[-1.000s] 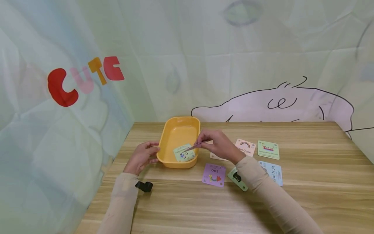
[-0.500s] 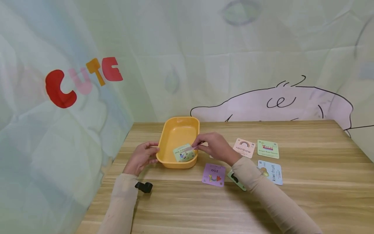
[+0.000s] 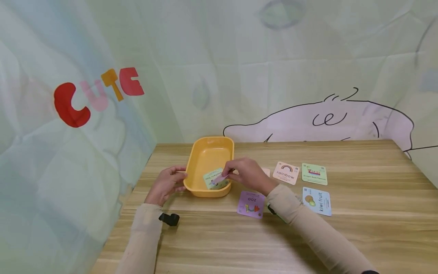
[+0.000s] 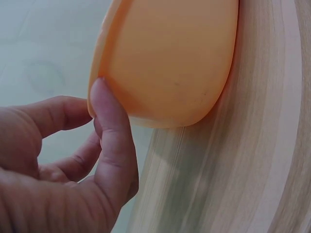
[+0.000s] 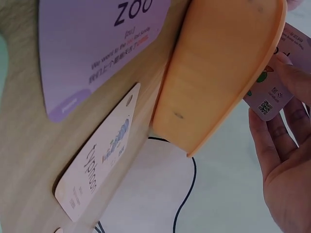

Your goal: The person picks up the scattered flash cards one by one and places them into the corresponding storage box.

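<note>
A yellow plastic tray (image 3: 208,193) stands at the back left of the table. My left hand (image 3: 167,183) pinches its left rim between thumb and fingers, as the left wrist view shows. Over the tray's near right side, my right hand (image 3: 248,173) holds a purple card (image 5: 272,92) by its edge, thumb against the fingers. That card overlaps a green "Teachers Day" card (image 3: 208,178) lying inside the tray. Right of the tray lie a purple "zoo" card (image 3: 251,204) and a pale "typhoon" card (image 5: 97,155), the latter partly hidden behind the right hand in the head view.
Further right are a rainbow card (image 3: 286,173), a green boat card (image 3: 314,174) and a blue kiwi fruit card (image 3: 316,201). Another green card is mostly covered by the right sleeve (image 3: 291,205). A printed curtain (image 3: 191,76) hangs behind the table.
My right hand has shifted slightly down towards me, and the purple card now tilts lower over the green one in the tray. The left hand and the tray have stayed put.
</note>
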`<state>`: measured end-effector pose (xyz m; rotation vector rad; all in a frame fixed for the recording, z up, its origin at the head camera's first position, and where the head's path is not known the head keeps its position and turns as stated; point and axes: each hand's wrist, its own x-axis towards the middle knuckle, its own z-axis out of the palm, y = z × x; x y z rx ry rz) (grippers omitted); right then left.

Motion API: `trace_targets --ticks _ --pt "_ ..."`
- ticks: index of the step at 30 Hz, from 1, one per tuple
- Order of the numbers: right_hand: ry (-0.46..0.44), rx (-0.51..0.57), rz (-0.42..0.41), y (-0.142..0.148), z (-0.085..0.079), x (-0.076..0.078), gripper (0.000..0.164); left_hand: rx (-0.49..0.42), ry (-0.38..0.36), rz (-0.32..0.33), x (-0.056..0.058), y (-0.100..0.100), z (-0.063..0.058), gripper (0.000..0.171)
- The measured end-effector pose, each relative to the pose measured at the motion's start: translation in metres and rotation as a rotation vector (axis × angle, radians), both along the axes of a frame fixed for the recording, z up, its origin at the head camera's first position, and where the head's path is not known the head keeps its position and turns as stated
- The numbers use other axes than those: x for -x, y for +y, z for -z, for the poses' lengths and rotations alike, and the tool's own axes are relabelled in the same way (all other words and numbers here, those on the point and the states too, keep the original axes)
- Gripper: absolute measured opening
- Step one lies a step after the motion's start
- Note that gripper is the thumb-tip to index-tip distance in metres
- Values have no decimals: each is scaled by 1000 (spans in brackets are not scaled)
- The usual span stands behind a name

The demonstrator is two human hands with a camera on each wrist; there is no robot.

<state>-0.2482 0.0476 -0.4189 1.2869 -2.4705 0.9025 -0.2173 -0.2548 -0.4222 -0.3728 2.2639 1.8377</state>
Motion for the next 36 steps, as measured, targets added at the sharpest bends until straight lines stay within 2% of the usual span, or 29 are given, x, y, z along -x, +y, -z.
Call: trace_targets --ticks 15,22,28,36 --pt "18 -47 27 -8 8 -1 17 -9 -1 -3 1 0 0 41" --pt "92 -93 45 -12 9 -1 13 -6 9 -2 1 -1 2 40" --pt "123 -98 39 -14 9 -3 14 -2 10 -1 -1 -1 3 41" --pt "206 -124 49 -18 10 0 15 -14 18 0 0 -1 3 40"
